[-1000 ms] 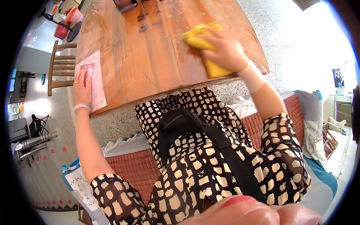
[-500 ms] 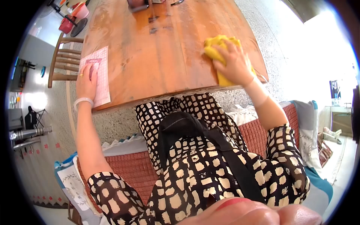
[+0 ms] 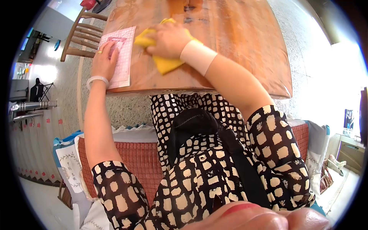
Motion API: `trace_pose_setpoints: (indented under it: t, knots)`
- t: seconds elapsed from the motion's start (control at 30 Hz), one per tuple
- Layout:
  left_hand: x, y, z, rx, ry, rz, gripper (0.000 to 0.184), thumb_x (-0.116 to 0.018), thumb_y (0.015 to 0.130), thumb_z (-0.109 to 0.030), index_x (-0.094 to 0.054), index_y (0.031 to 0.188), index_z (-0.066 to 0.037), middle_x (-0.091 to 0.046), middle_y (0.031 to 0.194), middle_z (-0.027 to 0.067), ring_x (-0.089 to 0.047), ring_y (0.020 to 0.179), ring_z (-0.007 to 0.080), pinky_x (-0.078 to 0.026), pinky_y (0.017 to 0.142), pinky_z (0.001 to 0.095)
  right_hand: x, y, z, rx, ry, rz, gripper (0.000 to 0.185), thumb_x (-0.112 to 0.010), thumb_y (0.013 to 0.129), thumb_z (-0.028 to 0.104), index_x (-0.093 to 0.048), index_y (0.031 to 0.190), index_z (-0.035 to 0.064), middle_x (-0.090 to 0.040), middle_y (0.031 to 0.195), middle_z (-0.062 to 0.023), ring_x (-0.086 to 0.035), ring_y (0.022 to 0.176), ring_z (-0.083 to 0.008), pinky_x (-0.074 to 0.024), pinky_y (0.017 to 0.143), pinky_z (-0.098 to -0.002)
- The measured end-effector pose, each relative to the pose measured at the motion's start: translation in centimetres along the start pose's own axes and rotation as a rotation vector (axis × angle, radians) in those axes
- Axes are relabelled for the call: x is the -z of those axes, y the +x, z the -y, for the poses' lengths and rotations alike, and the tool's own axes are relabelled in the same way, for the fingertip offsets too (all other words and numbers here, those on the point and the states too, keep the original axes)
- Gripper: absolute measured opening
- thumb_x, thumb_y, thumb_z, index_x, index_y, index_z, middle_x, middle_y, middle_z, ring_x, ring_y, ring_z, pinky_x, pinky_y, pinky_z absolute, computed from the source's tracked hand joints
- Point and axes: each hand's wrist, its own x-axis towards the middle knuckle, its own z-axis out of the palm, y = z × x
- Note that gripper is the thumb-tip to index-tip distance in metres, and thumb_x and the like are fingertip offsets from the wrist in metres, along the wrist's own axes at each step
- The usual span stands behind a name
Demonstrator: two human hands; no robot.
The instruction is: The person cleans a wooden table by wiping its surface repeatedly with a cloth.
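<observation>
My left hand (image 3: 105, 61) lies with its fingers spread on a pink-and-white gridded sheet (image 3: 123, 71) at the left edge of the wooden table (image 3: 237, 46). A dark pink printed patch shows beside its fingertips. My right hand (image 3: 168, 40) presses a yellow cloth (image 3: 166, 66) onto the tabletop, just right of the sheet. Its fingers are bent over the cloth, and folds of it stick out to the left and below. The tabletop has a glossy, wet-looking surface with dark marks near the top of the view.
A wooden chair (image 3: 86, 34) stands at the table's left side. I sit on a bench with a red woven cover (image 3: 138, 161). A black bag (image 3: 193, 124) rests on my lap. A red object (image 3: 87, 4) is at the top left, and a cabinet (image 3: 348, 151) stands far right.
My right hand has swept the yellow cloth from the table's right side leftward, close to the sheet. My left hand remains on the sheet. The whole view has shifted.
</observation>
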Motion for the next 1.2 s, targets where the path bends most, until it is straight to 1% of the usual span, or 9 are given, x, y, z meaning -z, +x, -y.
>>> trace_pose_setpoints:
  t: [0.17, 0.2, 0.27, 0.33, 0.5, 0.6, 0.87, 0.97, 1.2]
  knots:
    - [-0.3, -0.1, 0.4, -0.024, 0.018, -0.011, 0.033, -0.054, 0.091, -0.026, -0.059, 0.12, -0.01, -0.055, 0.126, 0.0117, -0.052, 0.116, 0.0318, -0.041, 0.098, 0.0391, 4.0, -0.8, -11.3, -0.523, -0.144, 0.033, 0.066, -0.051, 0.085, 0.053, -0.046, 0.137, 0.0131, -0.043, 0.142, -0.011, -0.051, 0.122, -0.0283, -0.0406, 0.101, -0.0413]
    - [-0.3, -0.1, 0.5, -0.028, 0.019, -0.009, 0.033, -0.054, 0.091, -0.025, -0.058, 0.121, -0.01, -0.055, 0.127, 0.0122, -0.052, 0.116, 0.0318, -0.041, 0.099, 0.0388, 5.3, -2.7, -14.8, -0.619, 0.058, 0.022, 0.068, -0.054, 0.084, 0.053, -0.045, 0.138, 0.0118, -0.046, 0.14, -0.0136, -0.053, 0.119, -0.0291, -0.0426, 0.099, -0.042]
    - [-0.1, -0.1, 0.3, -0.021, 0.022, -0.004, 0.033, -0.054, 0.092, -0.025, -0.058, 0.121, -0.009, -0.055, 0.127, 0.0125, -0.052, 0.116, 0.0318, -0.04, 0.099, 0.0386, 7.6, -6.2, -20.3, -0.663, -0.162, -0.071, 0.068, -0.055, 0.084, 0.051, -0.045, 0.138, 0.0108, -0.055, 0.131, -0.015, -0.054, 0.118, -0.0304, -0.0418, 0.099, -0.0396]
    - [0.4, 0.0, -0.5, -0.002, 0.024, 0.011, 0.033, -0.054, 0.092, -0.025, -0.058, 0.121, -0.01, -0.055, 0.127, 0.0122, -0.052, 0.115, 0.0318, -0.041, 0.099, 0.0391, 9.5, -8.8, -27.1, -0.944, -0.095, 0.023, 0.067, -0.054, 0.083, 0.053, -0.047, 0.137, 0.0131, -0.052, 0.135, -0.0151, -0.053, 0.119, -0.0331, -0.0404, 0.1, -0.0419]
    - [0.0, 0.0, -0.3, -0.015, 0.048, -0.023, 0.033, -0.055, 0.089, -0.025, -0.058, 0.119, -0.01, -0.056, 0.125, 0.0116, -0.053, 0.114, 0.0324, -0.042, 0.097, 0.0406, 9.3, -10.9, -27.0, -1.04, -0.392, -0.036, 0.062, -0.049, 0.085, 0.052, -0.047, 0.138, 0.0203, -0.047, 0.14, -0.0118, -0.048, 0.125, -0.032, -0.0379, 0.1, -0.054]
    - [-0.1, 0.1, -0.2, -0.02, 0.074, -0.036, 0.032, -0.055, 0.089, -0.025, -0.058, 0.117, -0.01, -0.056, 0.123, 0.0112, -0.053, 0.113, 0.0321, -0.041, 0.097, 0.0411, 9.1, -10.5, -20.3, -0.931, -0.336, 0.045, 0.059, -0.049, 0.086, 0.05, -0.047, 0.138, 0.0216, -0.041, 0.143, -0.0113, -0.045, 0.126, -0.0346, -0.0381, 0.098, -0.0579]
    - [-0.1, -0.1, -0.5, 0.002, 0.105, -0.028, 0.033, -0.055, 0.089, -0.027, -0.058, 0.117, -0.01, -0.056, 0.123, 0.0114, -0.053, 0.112, 0.0317, -0.041, 0.097, 0.0414, 3.2, -7.2, 1.1, 0.028, -0.144, -0.017, 0.048, -0.055, 0.083, 0.046, -0.059, 0.124, 0.0215, -0.047, 0.136, -0.0127, -0.049, 0.12, -0.0339, -0.0393, 0.096, -0.054]
    - [-0.3, -0.2, -0.5, 0.0, 0.079, -0.044, 0.033, -0.055, 0.089, -0.027, -0.059, 0.117, -0.01, -0.057, 0.123, 0.0116, -0.053, 0.112, 0.032, -0.041, 0.097, 0.0416, 2.1, -3.8, 2.9, 0.084, -0.037, 0.01, 0.043, -0.056, 0.083, 0.041, -0.061, 0.121, 0.0225, -0.05, 0.134, -0.0085, -0.052, 0.118, -0.0298, -0.0415, 0.096, -0.047]
    - [0.0, -0.4, -0.6, 0.047, -0.007, -0.043, 0.034, -0.056, 0.088, -0.027, -0.06, 0.116, -0.009, -0.057, 0.123, 0.0119, -0.053, 0.113, 0.0324, -0.041, 0.097, 0.0411, 0.3, 1.2, -0.6, -0.1, 0.057, -0.043, 0.046, -0.053, 0.083, 0.045, -0.063, 0.12, 0.0182, -0.052, 0.132, -0.0085, -0.049, 0.121, -0.0301, -0.0384, 0.099, -0.048]
